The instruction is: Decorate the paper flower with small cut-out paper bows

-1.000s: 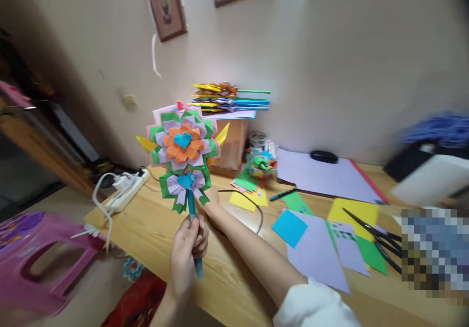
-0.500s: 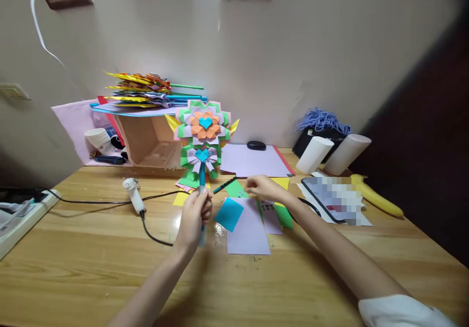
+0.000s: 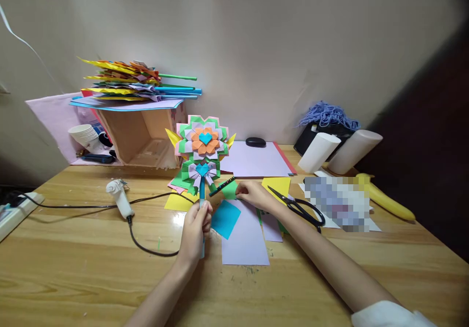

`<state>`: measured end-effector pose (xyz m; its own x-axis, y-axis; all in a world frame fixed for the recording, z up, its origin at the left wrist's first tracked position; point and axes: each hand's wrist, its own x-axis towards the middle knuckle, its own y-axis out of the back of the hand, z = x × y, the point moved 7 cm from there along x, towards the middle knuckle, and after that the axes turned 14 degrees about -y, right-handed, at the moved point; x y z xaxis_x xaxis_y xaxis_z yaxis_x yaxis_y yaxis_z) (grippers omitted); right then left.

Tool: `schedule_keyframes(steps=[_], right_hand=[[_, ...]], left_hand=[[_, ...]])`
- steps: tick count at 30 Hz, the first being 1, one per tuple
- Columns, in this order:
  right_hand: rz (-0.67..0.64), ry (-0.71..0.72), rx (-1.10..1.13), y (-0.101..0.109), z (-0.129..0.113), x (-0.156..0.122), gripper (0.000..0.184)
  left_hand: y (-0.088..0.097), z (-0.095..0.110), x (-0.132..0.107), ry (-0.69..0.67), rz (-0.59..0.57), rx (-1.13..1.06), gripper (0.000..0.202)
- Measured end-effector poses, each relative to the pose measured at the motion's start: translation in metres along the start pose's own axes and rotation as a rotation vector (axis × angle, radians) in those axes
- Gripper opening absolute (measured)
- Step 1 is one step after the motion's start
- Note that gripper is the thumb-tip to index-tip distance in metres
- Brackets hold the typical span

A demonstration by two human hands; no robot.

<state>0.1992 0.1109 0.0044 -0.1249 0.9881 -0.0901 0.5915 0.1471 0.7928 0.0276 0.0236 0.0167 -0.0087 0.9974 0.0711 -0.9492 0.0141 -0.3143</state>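
Observation:
My left hand (image 3: 196,227) is wrapped round the blue stick (image 3: 202,189) of a paper flower wand. The wand stands upright, its folded-paper head (image 3: 205,146) layered in green, lilac, pink and orange with blue hearts. Over the papers in the middle, my right hand (image 3: 252,195) points its fingers down, pinched together; what lies between the tips is hidden. Beneath and beside them are a green paper (image 3: 230,190), a lilac sheet (image 3: 244,244) and a blue paper square (image 3: 226,219). A dark pen (image 3: 222,186) lies just left of those fingers.
Black scissors (image 3: 296,207) rest right of my right hand. A white corded tool (image 3: 120,200), perhaps a glue gun, lies at left. Behind stands a cardboard box (image 3: 142,136) topped with stacked paper crafts (image 3: 120,82). White rolls (image 3: 318,152) and a yellow banana-shaped object (image 3: 388,202) are at right.
My right hand has moved slightly left and down onto the papers. The wand stays in my left hand, a little lower in view. The view has shifted, showing the scissors more fully.

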Motion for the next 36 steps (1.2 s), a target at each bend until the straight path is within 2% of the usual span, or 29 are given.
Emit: schedule_keyframes(steps=[6,16,22,25,28,30,33,36], right_hand=[[-0.037,-0.017,0.027,-0.005,0.005,0.0,0.009],[-0.061,0.058,0.068,-0.007,0.0,-0.002,0.008],[-0.084,0.061,0.11,0.002,-0.005,-0.005,0.007],[-0.189,0.042,0.22,0.011,-0.011,-0.01,0.01],[-0.352,0.048,0.453,0.022,-0.026,-0.021,0.015],[-0.393,0.079,0.59,0.031,-0.04,-0.03,0.017],[-0.307,0.077,0.74,0.043,-0.055,-0.041,0.017],[-0.115,0.051,0.825,0.047,-0.065,-0.052,0.017]], left_hand=[[0.0,-0.002,0.002,-0.015,0.01,0.014,0.036],[-0.004,-0.016,-0.003,0.002,-0.01,0.05,0.036],[-0.004,-0.017,-0.003,0.0,-0.004,0.06,0.036],[-0.003,-0.017,-0.002,-0.001,0.009,0.068,0.037],[-0.003,-0.018,-0.003,-0.004,0.01,0.078,0.036],[-0.003,-0.02,-0.005,0.002,0.006,0.081,0.036],[-0.003,-0.022,-0.007,0.015,0.002,0.082,0.036],[-0.004,-0.023,-0.01,0.008,0.022,0.09,0.035]])
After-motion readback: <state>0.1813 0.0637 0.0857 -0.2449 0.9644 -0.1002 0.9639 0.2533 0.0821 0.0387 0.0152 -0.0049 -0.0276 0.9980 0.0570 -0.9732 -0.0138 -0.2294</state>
